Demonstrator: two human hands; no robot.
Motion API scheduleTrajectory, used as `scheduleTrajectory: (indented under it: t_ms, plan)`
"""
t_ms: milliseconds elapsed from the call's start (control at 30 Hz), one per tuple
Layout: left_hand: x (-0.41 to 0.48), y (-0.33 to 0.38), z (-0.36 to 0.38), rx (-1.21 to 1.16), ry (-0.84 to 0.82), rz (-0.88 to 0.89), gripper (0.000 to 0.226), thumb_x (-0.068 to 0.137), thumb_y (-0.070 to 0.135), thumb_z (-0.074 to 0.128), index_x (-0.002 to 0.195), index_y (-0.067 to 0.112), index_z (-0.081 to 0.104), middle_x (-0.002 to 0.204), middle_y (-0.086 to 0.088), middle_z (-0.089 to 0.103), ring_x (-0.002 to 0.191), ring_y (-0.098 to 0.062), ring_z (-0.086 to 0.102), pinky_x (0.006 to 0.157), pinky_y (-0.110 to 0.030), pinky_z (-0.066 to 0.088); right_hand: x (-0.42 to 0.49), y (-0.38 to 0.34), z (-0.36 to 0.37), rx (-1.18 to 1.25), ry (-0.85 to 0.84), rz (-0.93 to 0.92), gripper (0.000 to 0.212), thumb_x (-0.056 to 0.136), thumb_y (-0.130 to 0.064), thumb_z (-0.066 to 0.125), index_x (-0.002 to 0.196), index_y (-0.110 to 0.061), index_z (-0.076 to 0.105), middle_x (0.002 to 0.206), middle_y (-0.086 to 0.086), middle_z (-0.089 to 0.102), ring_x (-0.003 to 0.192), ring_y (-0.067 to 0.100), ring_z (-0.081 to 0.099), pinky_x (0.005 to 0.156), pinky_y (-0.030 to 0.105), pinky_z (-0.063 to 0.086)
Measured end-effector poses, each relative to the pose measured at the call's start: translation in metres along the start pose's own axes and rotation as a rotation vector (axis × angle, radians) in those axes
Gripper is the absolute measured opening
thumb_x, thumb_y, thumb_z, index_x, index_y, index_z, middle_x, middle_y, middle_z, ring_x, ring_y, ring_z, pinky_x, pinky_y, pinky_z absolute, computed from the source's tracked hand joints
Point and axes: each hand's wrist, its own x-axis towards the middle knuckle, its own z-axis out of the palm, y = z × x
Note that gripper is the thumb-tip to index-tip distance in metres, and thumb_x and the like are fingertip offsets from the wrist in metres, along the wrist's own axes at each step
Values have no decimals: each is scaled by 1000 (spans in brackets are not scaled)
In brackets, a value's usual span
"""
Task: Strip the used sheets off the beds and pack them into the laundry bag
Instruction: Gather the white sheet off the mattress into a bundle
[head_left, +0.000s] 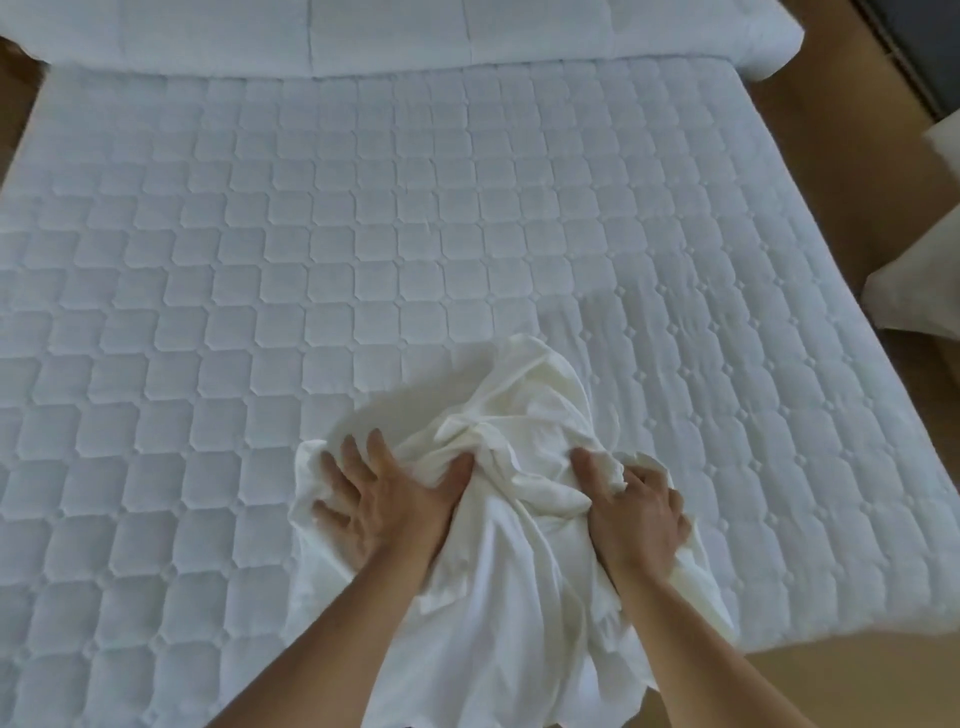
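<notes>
- A big, puffy white blanket (395, 36) is lying folded across the top of the view. It is reaching from one side to the other, and its right end is sticking out at the corner.
- A brown floor (810, 130) is showing down the right side and peeking in at the top left corner.
- A soft white cloth thing (919, 280) is sitting on the floor at the right edge. It is partly cut off, so it is hard to tell what it is.
- A dark strip (914, 52) is running slanted across the top right corner.
</notes>
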Motion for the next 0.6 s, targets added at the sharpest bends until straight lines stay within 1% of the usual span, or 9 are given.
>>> scheduleTrajectory:
  t_ms: [67,167,267,333,400,467,500,567,600]
  plan:
    - [-9,-7,-6,150,-6,15,126,63,100,25,158,23,-2,165,-7,-19,148,-30,-29,117,-62,-7,-2,1,0,-19,14,-18,77,83,-80,40,127,-24,68,143,-7,44,136,22,32,118,41,15]
    - [-26,-20,-9,146,-151,-189,129,54,105,19,157,33,-11,162,-8,-29,145,-37,-32,112,-72,-2,0,-3,-3,-10,-5,-53,70,88,-74,42,140,-28,54,155,-5,31,145,21,21,122,44,8]
    - [-29,-20,0,-174,-342,-462,135,35,109,34,151,54,-8,163,-4,-11,147,-46,4,113,-70,16,0,-1,2,-30,86,-229,59,98,-63,35,152,-40,31,162,-1,18,150,23,13,123,51,6]
    - [-27,-8,4,-375,-325,-462,133,32,106,45,150,54,8,159,-7,13,136,-47,34,109,-65,31,-5,1,1,-42,168,-456,48,102,-48,31,149,-41,37,162,3,25,150,27,19,121,58,14]
    - [-30,9,1,-405,-226,-401,123,42,99,50,148,47,19,148,-9,31,127,-42,45,106,-61,38,-8,4,-4,8,167,-659,42,104,-42,30,143,-43,46,158,-2,35,150,25,24,118,61,21]
    - [-37,22,2,-340,-127,-347,110,56,93,54,148,42,22,144,-8,36,127,-39,44,104,-54,39,-19,-3,-18,70,-8,-680,53,101,-63,15,147,-48,36,160,-10,26,154,18,11,121,58,17]
    - [-43,27,4,-308,-87,-325,106,60,90,54,148,40,22,146,-7,36,129,-38,42,103,-53,39,-26,-7,-22,78,-145,-637,69,91,-78,6,151,-49,23,163,-12,12,155,14,-4,124,55,6]
    - [-52,35,10,-288,-34,-271,104,64,87,52,148,36,19,150,-7,32,134,-37,35,102,-54,39,-35,-15,-27,-86,-264,-607,101,68,-97,-5,156,-47,-5,162,-10,-14,150,14,-28,122,46,-13]
    - [-55,38,12,-287,-29,-252,105,64,87,49,149,34,18,151,-7,30,136,-37,33,104,-55,38,-34,-16,-24,-203,-263,-612,109,61,-101,-8,155,-47,-12,161,-8,-20,148,18,-32,120,47,-14]
